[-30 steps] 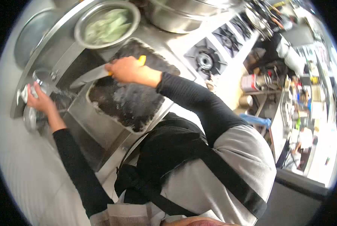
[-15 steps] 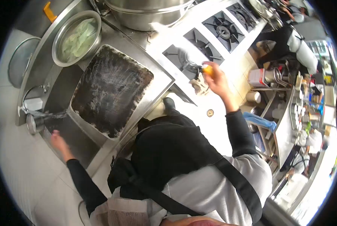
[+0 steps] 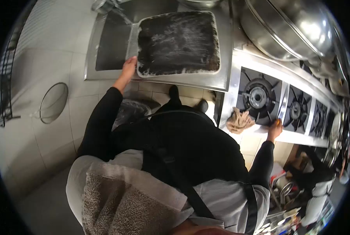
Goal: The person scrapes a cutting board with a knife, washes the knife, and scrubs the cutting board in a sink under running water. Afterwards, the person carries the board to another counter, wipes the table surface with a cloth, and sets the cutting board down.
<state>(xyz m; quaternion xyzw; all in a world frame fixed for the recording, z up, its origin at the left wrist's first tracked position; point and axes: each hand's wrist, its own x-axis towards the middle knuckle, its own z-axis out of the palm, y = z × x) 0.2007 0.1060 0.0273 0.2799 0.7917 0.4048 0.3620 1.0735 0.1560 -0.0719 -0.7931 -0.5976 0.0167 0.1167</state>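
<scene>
My right hand (image 3: 276,130) is closed round the orange handle of a knife (image 3: 284,102), whose blade lies over the stove between two burners. A crumpled brown cloth (image 3: 239,121) is to the left of that hand, on the stove's front edge. My left hand (image 3: 129,69) is at the sink's front rim, beside the lower left corner of a dark rectangular board (image 3: 179,43) with pale edges. Its fingers are bent together; whether they grip anything is hidden.
Water runs into the sink (image 3: 114,43) from the top left. Large steel pots (image 3: 286,29) stand behind the stove (image 3: 258,96). A round strainer (image 3: 54,102) hangs at the left. Another person (image 3: 317,192) is at the lower right.
The view has turned toward the stove. My right hand has carried the knife from above the board to the burners. My left hand has left the tap area for the sink's front rim.
</scene>
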